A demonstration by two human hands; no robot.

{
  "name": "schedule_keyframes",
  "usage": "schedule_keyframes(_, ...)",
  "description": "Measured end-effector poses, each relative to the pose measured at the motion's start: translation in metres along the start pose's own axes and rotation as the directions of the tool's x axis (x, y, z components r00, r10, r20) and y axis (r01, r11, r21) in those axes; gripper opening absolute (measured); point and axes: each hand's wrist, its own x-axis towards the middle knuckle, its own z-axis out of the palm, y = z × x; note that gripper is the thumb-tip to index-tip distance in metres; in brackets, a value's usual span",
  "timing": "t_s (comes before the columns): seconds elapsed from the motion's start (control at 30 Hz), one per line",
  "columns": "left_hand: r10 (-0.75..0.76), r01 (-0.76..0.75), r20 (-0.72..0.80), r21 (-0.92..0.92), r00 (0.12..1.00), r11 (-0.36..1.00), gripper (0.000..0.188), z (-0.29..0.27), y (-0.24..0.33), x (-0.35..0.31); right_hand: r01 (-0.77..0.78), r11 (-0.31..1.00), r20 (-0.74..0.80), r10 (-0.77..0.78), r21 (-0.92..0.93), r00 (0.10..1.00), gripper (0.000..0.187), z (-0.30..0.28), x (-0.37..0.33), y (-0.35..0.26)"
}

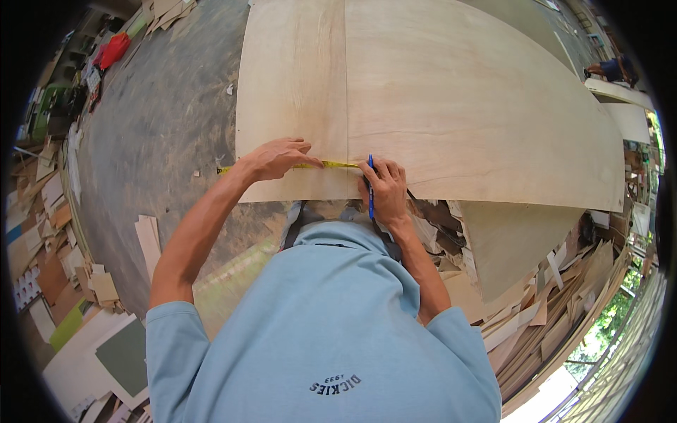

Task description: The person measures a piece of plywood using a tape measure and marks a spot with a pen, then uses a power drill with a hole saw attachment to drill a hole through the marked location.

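Note:
A pale plywood sheet (465, 92) lies in front of me, with a thin dark line running away from me across it. Along its near part stretches the yellow blade of a tape measure (340, 164), its far-left end reaching past the sheet's left edge. My left hand (278, 156) is over the blade, thumb along it and fingers partly bent, holding it against the wood. Close to the near edge, my right hand (386, 189) is closed around a blue pen (371, 187), beside the blade's right end. A dark item under that palm is mostly hidden.
Grey floor (155, 113) extends to the left. Board offcuts (53, 275) are heaped at far left, and stacked wood strips (557, 310) lie at lower right. A grey-beige panel (515, 240) sits below the plywood. Another person (617, 70) is at far right.

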Motion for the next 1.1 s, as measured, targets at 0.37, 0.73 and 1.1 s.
schedule_keyframes(0.37, -0.045, 0.047, -0.072, 0.029, 0.996, 0.998, 0.070, 0.008, 0.002, -0.005, -0.082, 0.996, 0.028, 0.083, -0.043, 0.996, 0.031, -0.044, -0.014, 0.054)
schedule_keyframes(0.73, -0.088, 0.088, -0.091, -0.003, 0.992, 0.996, 0.068, 0.012, 0.002, -0.006, -0.179, 0.972, -0.130, 0.160, -0.155, 0.979, 0.023, -0.067, -0.044, 0.101)
schedule_keyframes(1.1, -0.490, 0.262, -0.450, -0.478, 0.747, 0.838, 0.041, 0.042, -0.022, -0.069, -0.249, 0.955, -0.210, 0.213, -0.161, 0.954, 0.018, -0.057, -0.039, 0.099)
